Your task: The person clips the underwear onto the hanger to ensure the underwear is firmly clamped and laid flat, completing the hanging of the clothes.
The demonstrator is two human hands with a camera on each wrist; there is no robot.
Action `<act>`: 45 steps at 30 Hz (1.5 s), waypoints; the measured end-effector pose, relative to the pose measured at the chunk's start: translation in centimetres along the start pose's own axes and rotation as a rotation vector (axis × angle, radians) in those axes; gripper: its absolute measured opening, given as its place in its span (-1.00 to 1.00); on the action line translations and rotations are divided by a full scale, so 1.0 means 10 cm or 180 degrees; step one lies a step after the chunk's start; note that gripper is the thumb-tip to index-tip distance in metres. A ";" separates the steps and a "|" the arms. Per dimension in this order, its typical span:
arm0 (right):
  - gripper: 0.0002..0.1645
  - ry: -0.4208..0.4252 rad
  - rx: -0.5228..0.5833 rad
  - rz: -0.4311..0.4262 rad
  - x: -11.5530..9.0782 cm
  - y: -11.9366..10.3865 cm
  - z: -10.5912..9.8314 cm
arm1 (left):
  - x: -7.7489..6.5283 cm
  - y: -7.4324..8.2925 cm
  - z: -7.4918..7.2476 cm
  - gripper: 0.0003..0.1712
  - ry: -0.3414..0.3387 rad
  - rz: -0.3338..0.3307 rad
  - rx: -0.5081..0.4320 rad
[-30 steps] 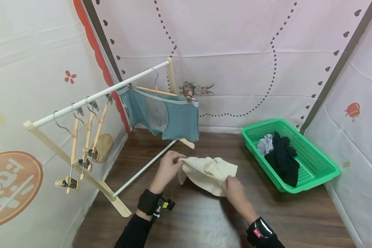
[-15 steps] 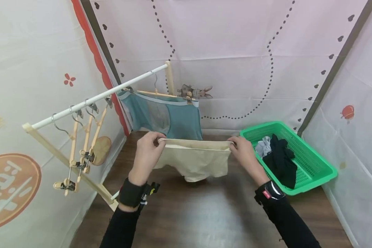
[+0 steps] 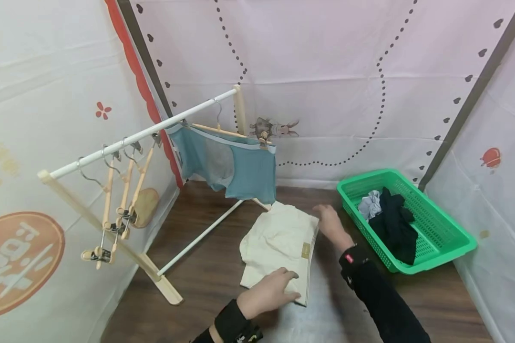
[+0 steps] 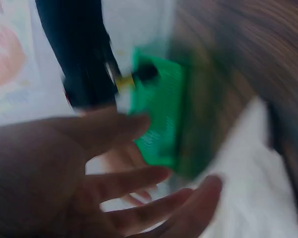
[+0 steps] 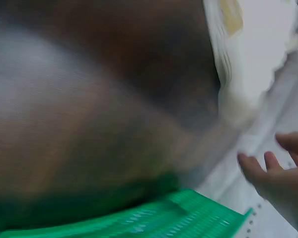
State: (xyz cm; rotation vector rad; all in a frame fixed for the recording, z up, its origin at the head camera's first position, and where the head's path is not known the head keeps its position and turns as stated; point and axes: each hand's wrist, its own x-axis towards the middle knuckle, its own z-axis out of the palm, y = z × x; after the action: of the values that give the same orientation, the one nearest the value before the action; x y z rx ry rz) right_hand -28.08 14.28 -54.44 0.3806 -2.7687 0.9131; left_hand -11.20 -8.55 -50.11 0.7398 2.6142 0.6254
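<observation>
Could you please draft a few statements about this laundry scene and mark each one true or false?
1. The cream cloth garment lies on the brown wood-grain floor. True.
2. The person's right grip is holding the cream garment. False: the right grip holds nothing.
3. The blue cloth garment hangs below the white rod. True.
4. The green plastic basket is empty. False: the basket contains black cloth and light-grey cloth.
5. Three bare wooden hangers hang from the rod. True.
</observation>
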 end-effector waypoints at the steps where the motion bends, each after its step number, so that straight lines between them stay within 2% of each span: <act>1: -0.57 -0.0040 -0.0090 -0.0072 -0.06 0.02 0.07 | 0.04 -0.11 0.04 -0.44 0.0035 -0.0040 0.0010; 4: -0.65 -0.0232 -0.0225 -0.0422 -0.22 -0.01 0.25 | 0.19 -0.47 0.09 -0.32 0.0373 -0.0126 0.0282; 5: -0.64 -0.0399 -0.0272 -0.0516 -0.25 -0.02 0.29 | 0.24 -0.60 0.09 -0.23 0.0463 -0.0188 0.0392; 6: -0.58 -0.0614 -0.0289 -0.0542 -0.29 -0.04 0.32 | 0.30 -0.70 0.08 -0.12 0.0458 -0.0271 0.0401; 8: -0.43 -0.1078 -0.0381 -0.0481 -0.33 -0.07 0.37 | 0.41 -0.89 0.08 0.10 0.0319 -0.0386 0.0401; 10: -0.29 -0.1464 -0.0469 -0.0264 -0.35 -0.08 0.40 | 0.51 -1.03 0.10 0.27 0.0092 -0.0446 0.0313; 12: -0.21 -0.1670 -0.0485 -0.0031 -0.34 -0.08 0.41 | 0.61 -1.12 0.13 0.37 -0.0131 -0.0433 0.0276; 15: -0.19 -0.1732 -0.0493 0.0263 -0.28 -0.05 0.41 | 0.73 -1.16 0.17 0.43 -0.0291 -0.0387 0.0221; 19: -0.18 -0.1778 -0.0528 0.0559 -0.19 -0.04 0.39 | 0.79 -1.16 0.19 0.43 -0.0232 -0.0315 0.0248; 23: -0.21 -0.1779 -0.0561 0.0630 -0.20 -0.04 0.40 | 0.71 -1.16 0.22 0.44 -0.0156 -0.0240 0.0340; 27: -0.35 -0.1527 -0.0646 0.0434 -0.28 -0.07 0.44 | 0.51 -1.23 0.20 0.38 0.0159 -0.0225 0.0236; 30: -0.55 -0.1173 -0.0785 0.0012 -0.37 -0.13 0.47 | 0.28 -1.31 0.11 0.16 0.0691 -0.0305 -0.0132; 33: -0.64 -0.0862 -0.0863 -0.0345 -0.44 -0.22 0.49 | -0.04 -1.42 0.00 -0.11 0.1392 -0.0345 -0.0566; 35: -0.62 -0.0705 -0.0835 -0.0467 -0.48 -0.31 0.50 | -0.31 -1.48 -0.08 -0.26 0.1968 -0.0324 -0.0819; 37: -0.58 -0.0698 -0.0728 -0.0476 -0.50 -0.44 0.48 | -0.62 -1.52 -0.14 -0.40 0.2582 -0.0371 -0.1037; 39: -0.58 -0.0733 -0.0598 -0.0486 -0.50 -0.57 0.46 | -0.93 -1.54 -0.18 -0.56 0.3300 -0.0492 -0.1286; 41: -0.56 -0.0832 -0.0439 -0.0488 -0.50 -0.73 0.42 | -1.22 -1.54 -0.21 -0.69 0.4060 -0.0626 -0.1762; 43: -0.57 -0.0881 -0.0275 -0.0574 -0.48 -0.89 0.38 | -1.44 -1.55 -0.26 -0.76 0.4771 -0.0778 -0.2170; 45: -0.58 -0.0920 -0.0129 -0.0693 -0.44 -1.06 0.34 | -1.60 -1.60 -0.34 -0.71 0.5220 -0.0946 -0.2306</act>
State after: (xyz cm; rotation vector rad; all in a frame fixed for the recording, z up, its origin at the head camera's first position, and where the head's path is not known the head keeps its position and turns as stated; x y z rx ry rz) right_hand -21.04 4.78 -52.44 0.8494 -2.9154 0.8030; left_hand -6.34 -30.82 -51.93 -0.7698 2.9593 2.6535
